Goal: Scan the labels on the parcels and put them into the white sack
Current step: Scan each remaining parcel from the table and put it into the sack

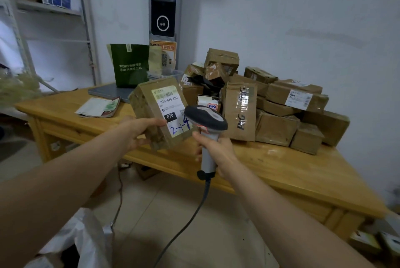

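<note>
The left hand (138,131) holds a brown parcel (149,105) up over the near edge of the desk (281,166), tilted so its white label (167,105) faces the camera. The thumb (157,122) lies flat across the label's lower left edge, and the other fingers (140,143) curl under the parcel's near left side, so the box is pinched between them at its lower corner. The label reads "070" with blue handwriting below it.

The right hand (218,150) is wrapped round the handle of a scanner (205,117), its fingers closed tight on the pale grip. The scanner's dark head sits just beside the parcel, covering the label's lower right corner. Its cable (184,224) hangs down towards the floor.

A pile of parcels (277,111) is heaped on the desk behind the scanner, against the wall. The white sack (86,239) lies on the floor at lower left, below the left forearm and well apart from the held parcel. A green bag (129,66) stands at the back of the desk.
</note>
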The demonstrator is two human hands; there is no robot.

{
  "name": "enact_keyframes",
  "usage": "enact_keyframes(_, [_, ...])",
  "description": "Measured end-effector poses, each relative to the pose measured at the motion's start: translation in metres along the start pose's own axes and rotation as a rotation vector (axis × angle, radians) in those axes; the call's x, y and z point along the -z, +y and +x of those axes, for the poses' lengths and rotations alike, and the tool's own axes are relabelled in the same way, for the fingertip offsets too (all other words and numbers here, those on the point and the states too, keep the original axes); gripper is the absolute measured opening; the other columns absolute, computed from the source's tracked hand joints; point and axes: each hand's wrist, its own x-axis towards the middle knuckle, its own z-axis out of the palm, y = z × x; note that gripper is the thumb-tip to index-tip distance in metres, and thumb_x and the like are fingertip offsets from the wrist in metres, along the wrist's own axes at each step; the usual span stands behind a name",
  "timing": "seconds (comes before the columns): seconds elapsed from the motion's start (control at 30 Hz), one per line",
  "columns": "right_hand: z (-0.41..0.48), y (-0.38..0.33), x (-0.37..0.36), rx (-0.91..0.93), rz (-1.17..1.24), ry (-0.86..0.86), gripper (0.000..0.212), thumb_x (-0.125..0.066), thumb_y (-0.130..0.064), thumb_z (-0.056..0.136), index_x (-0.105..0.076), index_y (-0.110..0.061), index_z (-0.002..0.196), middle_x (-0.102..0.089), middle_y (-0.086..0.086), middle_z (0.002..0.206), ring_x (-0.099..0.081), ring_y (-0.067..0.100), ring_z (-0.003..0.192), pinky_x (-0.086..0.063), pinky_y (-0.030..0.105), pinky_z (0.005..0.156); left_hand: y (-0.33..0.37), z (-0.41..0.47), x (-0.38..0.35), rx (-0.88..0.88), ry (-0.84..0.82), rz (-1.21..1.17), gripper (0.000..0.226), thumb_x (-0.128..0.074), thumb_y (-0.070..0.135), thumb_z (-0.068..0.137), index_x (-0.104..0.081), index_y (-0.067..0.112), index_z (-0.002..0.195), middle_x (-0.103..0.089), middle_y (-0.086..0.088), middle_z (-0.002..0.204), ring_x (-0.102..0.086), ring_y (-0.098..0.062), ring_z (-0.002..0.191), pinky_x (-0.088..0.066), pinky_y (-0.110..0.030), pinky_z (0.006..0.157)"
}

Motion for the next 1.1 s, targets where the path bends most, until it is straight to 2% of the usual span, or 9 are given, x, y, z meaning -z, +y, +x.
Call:
enact_keyframes(0.07, [-0.014,-0.004,-0.001,-0.005,-0.011,-0.088,0.017,-0.071,-0.025,0.086,-0.060,-0.012,0.086,-0.063,0.001,0.063,-0.056,0.012,0.046,-0.051,0.025,0.047,0.002,-0.001,0.009,-0.034,0.019,0.040,0.086,-0.085,0.016,0.040,-0.055,0.012,0.121,-0.064,-0.007,0.115,-0.058,-0.026,0.112,-0.054,-0.047,0.090])
enact_keyframes(0.23, [-0.036,-0.005,-0.001,-0.079,-0.025,-0.115,0.013,-0.070,-0.014,0.085,-0.059,-0.009,0.081,-0.056,0.001,0.055,-0.048,0.011,0.041,-0.043,0.023,0.041,0.005,-0.003,0.025,-0.068,0.051,0.116,0.070,-0.089,0.012,0.051,-0.058,0.013,0.114,-0.066,-0.003,0.107,-0.060,-0.023,0.103,-0.056,-0.045,0.086])
enact_keyframes(0.37, [-0.042,-0.007,-0.003,-0.087,-0.066,-0.122,0.012,-0.071,-0.012,0.084,-0.058,-0.011,0.083,-0.056,-0.001,0.056,-0.048,0.009,0.041,-0.043,0.022,0.041,0.007,-0.008,0.031,-0.083,0.063,0.168,0.053,-0.087,0.009,0.054,-0.058,0.016,0.098,-0.065,0.000,0.091,-0.060,-0.015,0.079,-0.055,-0.036,0.062])
enact_keyframes(0.47, [-0.043,-0.012,-0.006,-0.040,-0.069,-0.129,0.013,-0.071,-0.011,0.084,-0.058,-0.012,0.081,-0.057,-0.002,0.056,-0.049,0.010,0.040,-0.044,0.022,0.041,0.008,-0.011,0.031,-0.104,0.072,0.218,0.048,-0.085,0.009,0.059,-0.057,0.016,0.097,-0.065,-0.001,0.088,-0.061,-0.015,0.076,-0.052,-0.033,0.056])
enact_keyframes(0.53, [-0.043,-0.017,-0.008,-0.001,-0.062,-0.126,0.015,-0.070,-0.009,0.084,-0.058,-0.013,0.078,-0.056,-0.003,0.054,-0.049,0.009,0.039,-0.044,0.022,0.040,0.008,-0.012,0.030,-0.119,0.079,0.237,0.049,-0.085,0.010,0.059,-0.057,0.017,0.098,-0.064,-0.001,0.089,-0.061,-0.016,0.076,-0.052,-0.034,0.058])
enact_keyframes(0.67, [-0.043,-0.024,-0.012,0.046,-0.049,-0.106,0.015,-0.069,-0.006,0.083,-0.057,-0.013,0.076,-0.055,-0.003,0.052,-0.048,0.010,0.039,-0.043,0.022,0.040,0.008,-0.013,0.031,-0.135,0.098,0.279,0.054,-0.085,0.010,0.060,-0.056,0.015,0.106,-0.064,-0.003,0.097,-0.061,-0.023,0.089,-0.054,-0.039,0.074])
enact_keyframes(0.87, [-0.043,-0.026,-0.015,0.069,-0.079,-0.106,0.018,-0.068,-0.005,0.084,-0.056,-0.013,0.072,-0.055,-0.006,0.046,-0.048,0.010,0.039,-0.044,0.023,0.042,0.007,-0.012,0.031,-0.141,0.099,0.280,0.053,-0.085,0.009,0.060,-0.055,0.016,0.104,-0.063,-0.003,0.096,-0.059,-0.020,0.084,-0.053,-0.038,0.074])
enact_keyframes(1.0, [-0.045,-0.026,-0.017,0.069,-0.092,-0.094,0.017,-0.068,-0.006,0.084,-0.057,-0.012,0.072,-0.055,-0.003,0.051,-0.048,0.011,0.041,-0.044,0.025,0.044,0.008,-0.011,0.032,-0.140,0.106,0.289,0.054,-0.084,0.010,0.061,-0.055,0.015,0.106,-0.063,-0.003,0.098,-0.059,-0.022,0.091,-0.053,-0.041,0.081])
enact_keyframes(1.1, [-0.044,-0.028,-0.019,0.067,-0.109,-0.097,0.016,-0.068,-0.006,0.084,-0.057,-0.012,0.074,-0.055,-0.001,0.054,-0.048,0.012,0.042,-0.044,0.025,0.045,0.008,-0.012,0.034,-0.143,0.103,0.290,0.059,-0.084,0.010,0.061,-0.056,0.014,0.112,-0.064,-0.004,0.101,-0.060,-0.024,0.094,-0.054,-0.041,0.080])
